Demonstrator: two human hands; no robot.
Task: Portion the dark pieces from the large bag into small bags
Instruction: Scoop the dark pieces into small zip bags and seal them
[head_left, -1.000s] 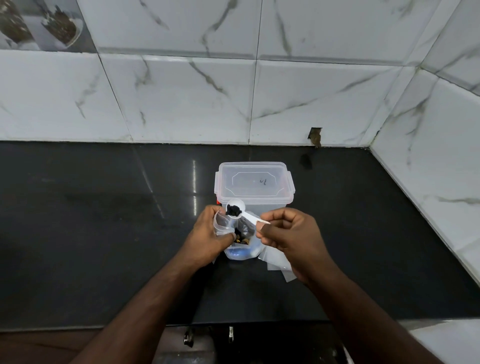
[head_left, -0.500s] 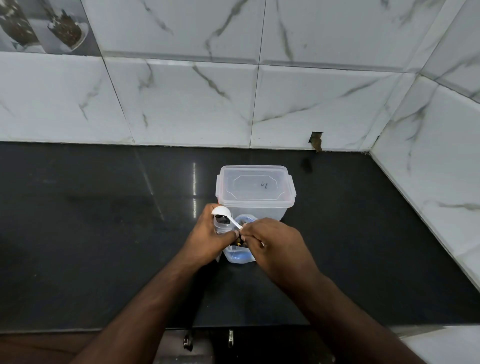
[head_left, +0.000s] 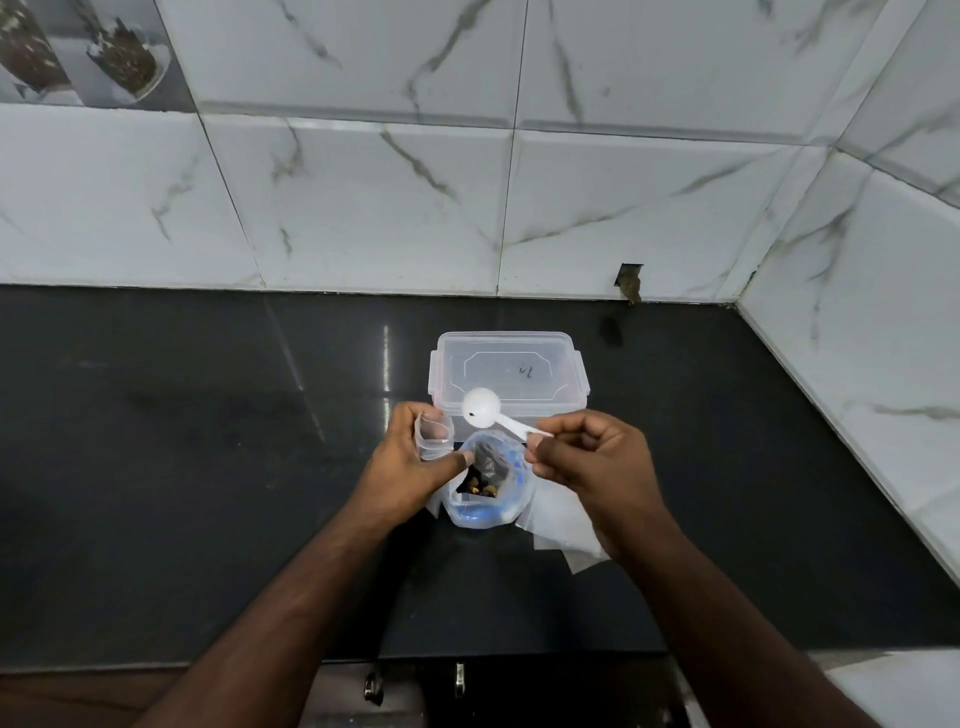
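Right hand (head_left: 592, 462) holds the scoop (head_left: 481, 408) above the large bag (head_left: 485, 486).

The right hand (head_left: 592, 467) covers the scoop (head_left: 482, 407) handle's end, and the left hand (head_left: 415, 462) hides the lower part of the small bag (head_left: 435, 439). Behind the large bag (head_left: 485, 488), the lidded container (head_left: 506, 371) shows no readable contents; its lid mark is too small to read. The flat bags (head_left: 563, 525) beside the large bag are partly under the right wrist. The picture's lower edge cuts off both forearms.
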